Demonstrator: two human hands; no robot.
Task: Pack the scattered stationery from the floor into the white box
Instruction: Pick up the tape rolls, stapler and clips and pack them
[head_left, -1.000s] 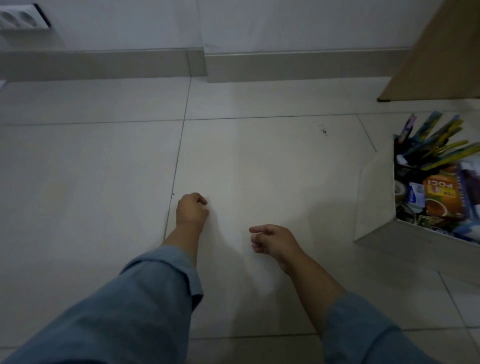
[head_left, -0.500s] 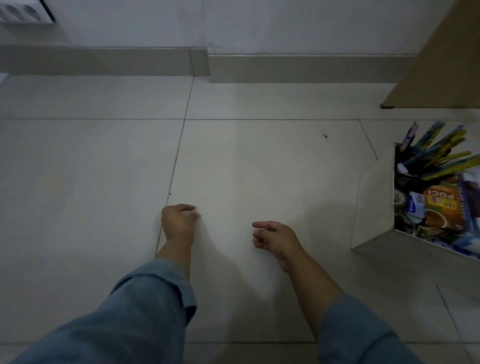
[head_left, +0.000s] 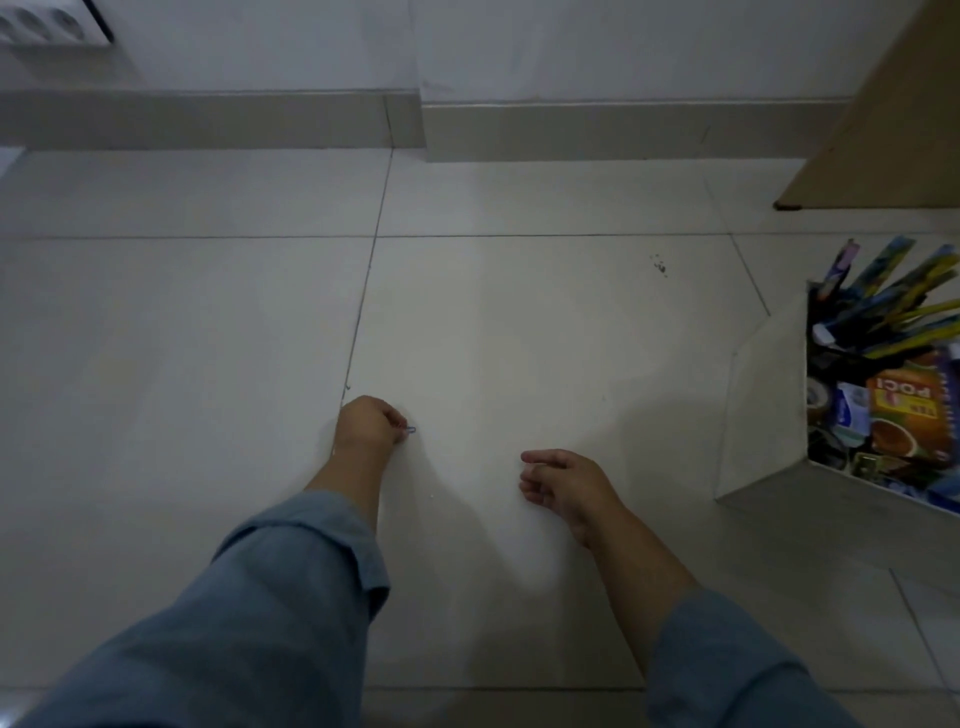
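Observation:
My left hand (head_left: 370, 423) hovers low over the pale floor tiles with its fingers curled, pinching a tiny blue paper clip (head_left: 411, 429) at the fingertips. My right hand (head_left: 563, 478) hangs to its right, fingers loosely curled, holding nothing. The white box (head_left: 763, 400) stands at the right edge of the view. It holds several coloured pencils and pens (head_left: 893, 306), an orange packet (head_left: 911, 410), a tape roll and other small stationery.
A wall with a grey skirting board (head_left: 571, 130) runs along the back. A wooden furniture panel (head_left: 883, 119) stands at the top right. A power strip (head_left: 47, 23) shows at the top left. Small dark specks (head_left: 660, 266) lie on a tile.
My left hand has drawn back toward me, and the blue paper clip now shows at its fingertips. My right hand has stayed nearly where it was.

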